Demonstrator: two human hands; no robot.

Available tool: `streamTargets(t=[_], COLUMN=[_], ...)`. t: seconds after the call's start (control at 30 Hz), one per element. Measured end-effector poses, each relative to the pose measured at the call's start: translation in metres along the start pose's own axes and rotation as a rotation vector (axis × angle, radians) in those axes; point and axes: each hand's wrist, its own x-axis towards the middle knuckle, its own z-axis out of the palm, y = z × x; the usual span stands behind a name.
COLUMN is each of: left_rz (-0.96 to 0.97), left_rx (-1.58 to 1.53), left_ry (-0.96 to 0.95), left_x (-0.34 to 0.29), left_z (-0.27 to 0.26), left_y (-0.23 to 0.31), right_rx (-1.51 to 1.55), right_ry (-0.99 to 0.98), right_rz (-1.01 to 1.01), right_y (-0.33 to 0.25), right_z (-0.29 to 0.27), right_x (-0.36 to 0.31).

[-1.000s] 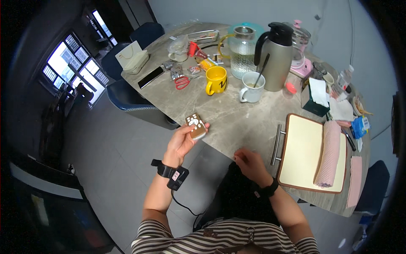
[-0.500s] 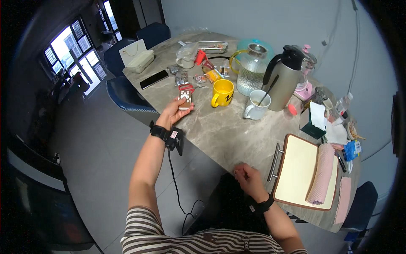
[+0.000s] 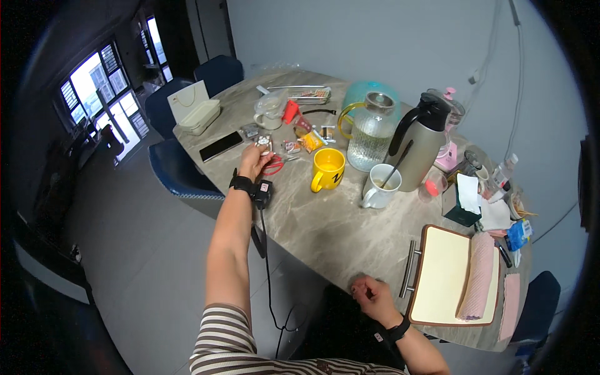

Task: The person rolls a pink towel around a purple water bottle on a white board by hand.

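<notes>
My left hand reaches to the far left part of the table. Its fingers are closed on the near end of a small brown packet with a white pattern, partly hidden by the hand. Just to the right of my fingers lie red-handled scissors. Small wrapped packets are close by, and a black phone lies to the left. My right hand rests at the table's near edge, fingers curled in with nothing visible in them, left of the cream tray.
A yellow mug, a white mug with a spoon, a glass pitcher and a steel thermos jug stand mid-table. A rolled pink cloth lies on the tray. A black cable hangs from my left wrist.
My left hand has moved farther over the table with the brown packet, past the scissors to the wrapped packets. My right hand stays at the edge. The view has tilted up slightly.
</notes>
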Motion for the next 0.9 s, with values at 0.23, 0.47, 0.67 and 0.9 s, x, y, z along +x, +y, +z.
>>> streamTargets(t=[0.23,0.47,0.67,0.9], left_rz=[-0.049,-0.010,-0.001,0.178], left_rx=[0.027,0.115,0.166,0.197], left_ry=[-0.059,0.090,0.119,-0.283], left_x=[0.009,0.030,0.034,-0.029], left_z=[0.032,0.033,0.031,0.016], left_y=[0.003,-0.018,-0.026,-0.003], right_rx=[0.002,0.006,0.020,-0.099], right_ry=[0.014,0.017,0.030,0.001], right_rz=[0.023,0.038,0.066,-0.026], right_y=[-0.006,-0.001,-0.006,-0.015], right_z=[-0.007,-0.002,-0.002,-0.004], right_x=[0.003,0.005,-0.001,0.007])
